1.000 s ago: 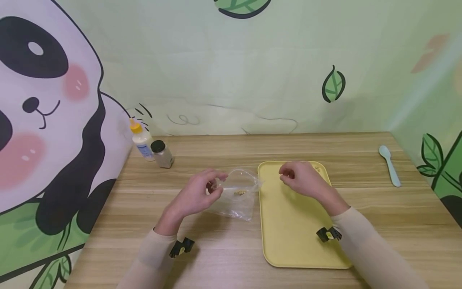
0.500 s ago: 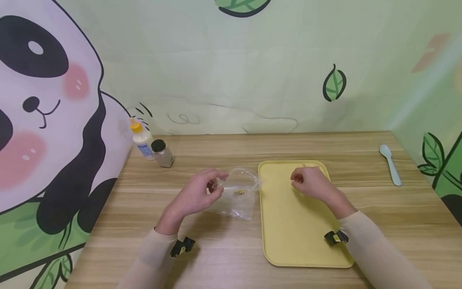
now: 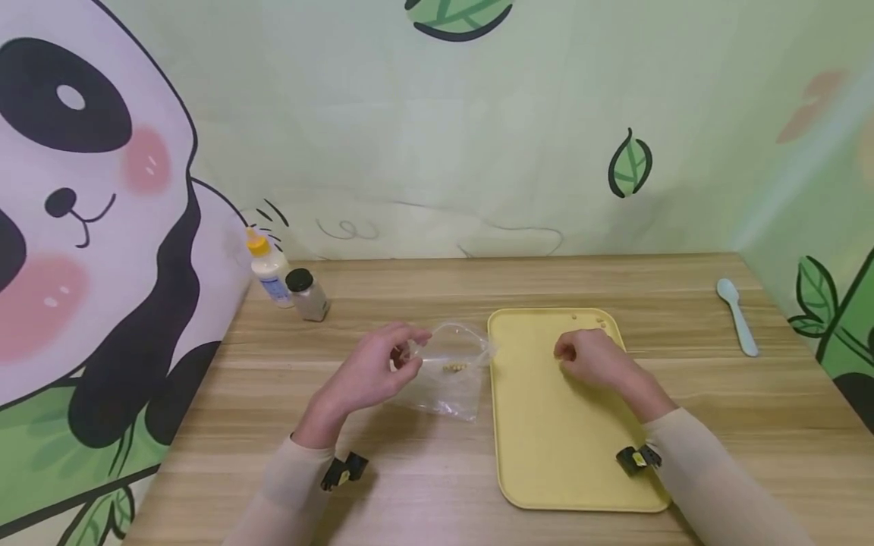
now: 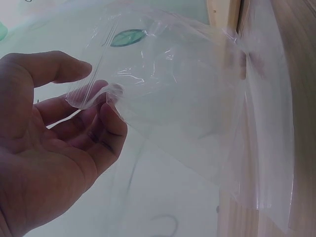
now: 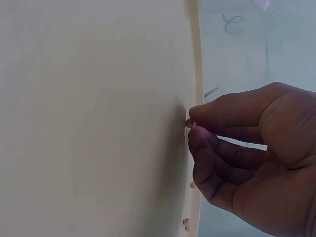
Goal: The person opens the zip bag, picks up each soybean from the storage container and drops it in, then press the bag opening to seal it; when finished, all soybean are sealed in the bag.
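Observation:
My left hand (image 3: 372, 368) holds the edge of a clear plastic zip bag (image 3: 447, 394) between curled fingers, its thumb standing apart. In the left wrist view the bag's mouth gapes. A small heap of yellowish beans (image 3: 454, 367) lies inside it. My right hand (image 3: 597, 358) is low over the far half of a yellow tray (image 3: 546, 447). In the right wrist view its thumb and index fingertip pinch a small tan bean (image 5: 190, 123). Several loose beans (image 3: 602, 322) sit near the tray's far right corner.
Back left on the wooden table (image 3: 410, 292) stand a white bottle (image 3: 271, 277) with a yellow nozzle and a dark-lidded jar (image 3: 309, 297). A pale blue spoon (image 3: 739, 318) lies at the far right. A patterned wall backdrop (image 3: 519, 136) rises behind the table.
My right hand has moved right and slightly nearer over the tray, most of it in the first half second, and loose beans now show beyond it. The left hand stays with the bag.

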`<move>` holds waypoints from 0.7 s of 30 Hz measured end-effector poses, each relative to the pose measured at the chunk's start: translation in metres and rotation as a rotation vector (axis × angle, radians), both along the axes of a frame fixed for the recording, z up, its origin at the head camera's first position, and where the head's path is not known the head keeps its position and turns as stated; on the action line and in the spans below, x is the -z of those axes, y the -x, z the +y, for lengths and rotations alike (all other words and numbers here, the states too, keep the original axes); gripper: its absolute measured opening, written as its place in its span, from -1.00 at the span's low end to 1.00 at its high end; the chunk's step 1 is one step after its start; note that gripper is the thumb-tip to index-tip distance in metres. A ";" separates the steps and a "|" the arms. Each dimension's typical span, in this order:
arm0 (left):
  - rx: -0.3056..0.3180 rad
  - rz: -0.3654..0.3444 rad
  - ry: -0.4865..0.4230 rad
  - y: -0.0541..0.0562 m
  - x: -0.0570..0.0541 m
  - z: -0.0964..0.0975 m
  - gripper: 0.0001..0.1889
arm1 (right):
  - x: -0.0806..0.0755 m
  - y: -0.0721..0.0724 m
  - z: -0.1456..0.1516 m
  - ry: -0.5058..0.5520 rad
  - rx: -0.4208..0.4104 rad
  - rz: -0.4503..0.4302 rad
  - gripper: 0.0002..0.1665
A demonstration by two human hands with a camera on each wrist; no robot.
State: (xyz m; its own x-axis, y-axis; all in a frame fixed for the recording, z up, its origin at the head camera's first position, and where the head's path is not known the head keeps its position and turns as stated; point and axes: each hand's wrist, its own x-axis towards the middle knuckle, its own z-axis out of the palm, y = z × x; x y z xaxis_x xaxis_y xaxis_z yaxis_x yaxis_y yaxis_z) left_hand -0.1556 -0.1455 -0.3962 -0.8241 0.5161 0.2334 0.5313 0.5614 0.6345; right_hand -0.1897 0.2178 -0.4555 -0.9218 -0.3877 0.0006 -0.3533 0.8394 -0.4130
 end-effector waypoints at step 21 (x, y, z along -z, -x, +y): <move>-0.005 -0.004 0.005 0.000 0.002 0.000 -0.66 | 0.004 -0.001 0.002 -0.037 0.017 -0.029 -0.90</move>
State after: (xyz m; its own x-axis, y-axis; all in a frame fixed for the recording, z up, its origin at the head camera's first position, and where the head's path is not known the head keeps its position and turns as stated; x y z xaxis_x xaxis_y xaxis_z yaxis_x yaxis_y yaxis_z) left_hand -0.1559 -0.1453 -0.3987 -0.8278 0.5129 0.2275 0.5257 0.5673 0.6339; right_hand -0.1891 0.2201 -0.4590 -0.9278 -0.3709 -0.0404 -0.3269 0.8603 -0.3911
